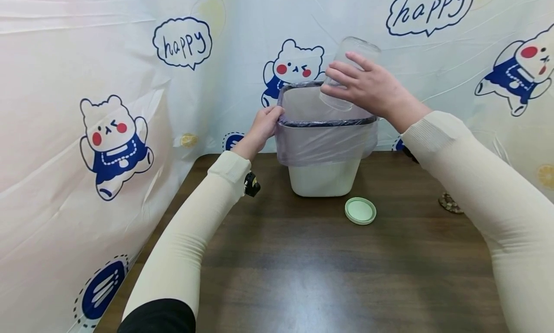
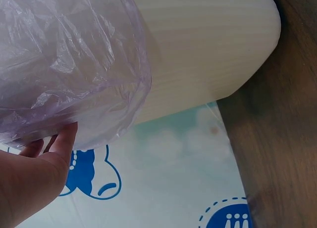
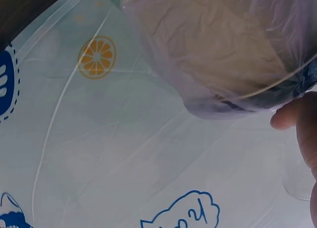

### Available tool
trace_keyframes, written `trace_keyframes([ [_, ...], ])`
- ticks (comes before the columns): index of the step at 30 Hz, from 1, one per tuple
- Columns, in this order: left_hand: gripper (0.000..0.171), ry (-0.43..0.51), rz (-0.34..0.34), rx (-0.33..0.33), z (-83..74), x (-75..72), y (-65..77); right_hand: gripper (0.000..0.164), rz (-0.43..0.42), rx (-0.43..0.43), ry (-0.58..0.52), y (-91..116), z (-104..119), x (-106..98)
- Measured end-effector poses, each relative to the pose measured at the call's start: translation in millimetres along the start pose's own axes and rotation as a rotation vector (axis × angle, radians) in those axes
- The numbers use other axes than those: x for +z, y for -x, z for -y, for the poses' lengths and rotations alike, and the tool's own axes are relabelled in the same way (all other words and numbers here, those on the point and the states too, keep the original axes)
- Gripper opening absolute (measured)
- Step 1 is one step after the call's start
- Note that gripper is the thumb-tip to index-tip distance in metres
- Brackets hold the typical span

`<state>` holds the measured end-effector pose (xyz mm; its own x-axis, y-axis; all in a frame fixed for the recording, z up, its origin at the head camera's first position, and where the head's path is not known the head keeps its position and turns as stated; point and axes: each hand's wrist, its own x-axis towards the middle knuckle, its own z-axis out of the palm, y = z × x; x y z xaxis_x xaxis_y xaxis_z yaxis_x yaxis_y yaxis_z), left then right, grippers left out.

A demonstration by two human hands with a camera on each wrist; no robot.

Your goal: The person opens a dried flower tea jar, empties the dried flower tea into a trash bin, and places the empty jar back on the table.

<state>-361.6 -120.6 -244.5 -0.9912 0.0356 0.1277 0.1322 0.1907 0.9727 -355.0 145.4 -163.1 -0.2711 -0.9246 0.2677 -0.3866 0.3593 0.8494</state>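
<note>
A cream trash bin point(image 1: 322, 179), lined with a thin purple plastic bag point(image 1: 324, 143) folded over its rim, stands upright at the back of the table. My left hand point(image 1: 265, 124) pinches the bag-covered rim at the bin's left corner. In the left wrist view the bag point(image 2: 74, 50) hangs in folds over those fingers. Over the bin's opening, my right hand point(image 1: 368, 85) grips a clear jar point(image 1: 361, 45), which is tilted with its lower end at the opening. No contents show in the jar. Only the thumb side of that hand appears in the right wrist view, beside the jar point(image 3: 297, 176).
A pale green round lid point(image 1: 360, 211) lies on the dark wooden table point(image 1: 303, 265) in front of the bin. Partly behind the right sleeve is a small patterned round object point(image 1: 450, 203). A printed cloth point(image 1: 242, 44) hangs close behind the bin and along the left.
</note>
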Motion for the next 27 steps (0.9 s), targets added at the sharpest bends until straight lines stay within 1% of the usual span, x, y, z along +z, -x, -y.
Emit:
trace_keyframes([
  [4,0.021,-0.004,-0.002,-0.003,0.0,0.1,0.3,0.088,0.017,0.099,-0.088,-1,2,-1],
  [6,0.021,-0.006,-0.002,-0.006,-0.3,-0.1,0.5,0.081,0.013,0.155,-0.141,-2,3,-2],
  [9,0.020,-0.011,-0.004,-0.012,-1.0,-0.3,1.0,0.068,-0.020,0.248,-0.229,-4,3,-3],
  [12,0.019,-0.014,-0.006,-0.018,-1.2,-0.6,1.1,0.062,-0.045,0.339,-0.317,-5,1,-5],
  [14,0.020,-0.012,-0.005,-0.021,-1.3,-0.4,1.2,0.064,-0.039,0.394,-0.362,-6,1,-8],
  [16,0.020,-0.011,-0.004,-0.024,-1.4,0.1,1.2,0.068,-0.013,0.442,-0.398,-6,0,-10],
  [22,0.020,-0.009,-0.003,-0.029,-1.4,-0.2,1.4,0.078,0.040,0.559,-0.486,-6,-2,-14],
  [27,0.020,-0.011,-0.001,-0.024,-1.5,-0.4,0.6,0.084,0.089,0.677,-0.597,-4,-1,-15],
])
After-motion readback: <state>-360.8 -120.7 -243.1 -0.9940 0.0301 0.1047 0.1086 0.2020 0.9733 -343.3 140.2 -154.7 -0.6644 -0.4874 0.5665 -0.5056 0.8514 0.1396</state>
